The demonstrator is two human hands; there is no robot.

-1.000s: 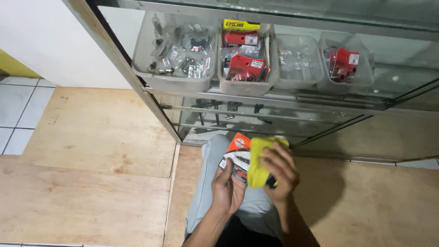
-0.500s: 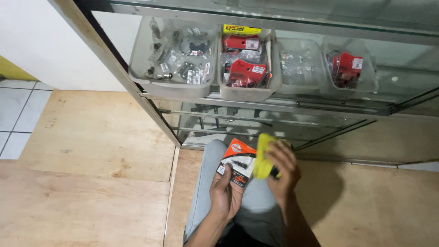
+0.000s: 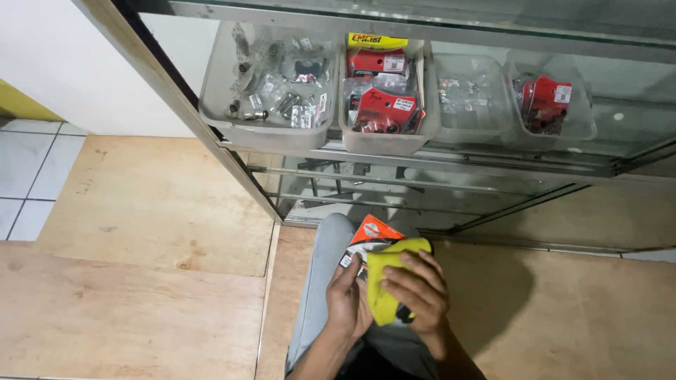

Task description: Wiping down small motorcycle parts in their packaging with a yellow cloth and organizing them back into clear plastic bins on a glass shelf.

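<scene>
My left hand [image 3: 348, 299] holds a flat orange, white and black package [image 3: 370, 236] by its left edge, above my grey-trousered leg [image 3: 320, 281]. My right hand [image 3: 419, 292] presses a yellow cloth [image 3: 387, 274] onto the front of that package, fingers spread over the cloth. The cloth covers most of the package's lower part. Both hands sit close together in the lower middle of the head view, in front of a glass display case.
A glass display case [image 3: 436, 176] with a metal frame stands ahead. Its shelf carries clear plastic bins: one with small bagged metal parts [image 3: 271, 84], one with red packages [image 3: 384, 91], and two more [image 3: 549, 105] to the right. Plywood flooring [image 3: 141, 246] lies left, white tiles beyond.
The yellow cloth and my right hand have slid down and left over the package. The package stays in my left hand. The view has shifted slightly.
</scene>
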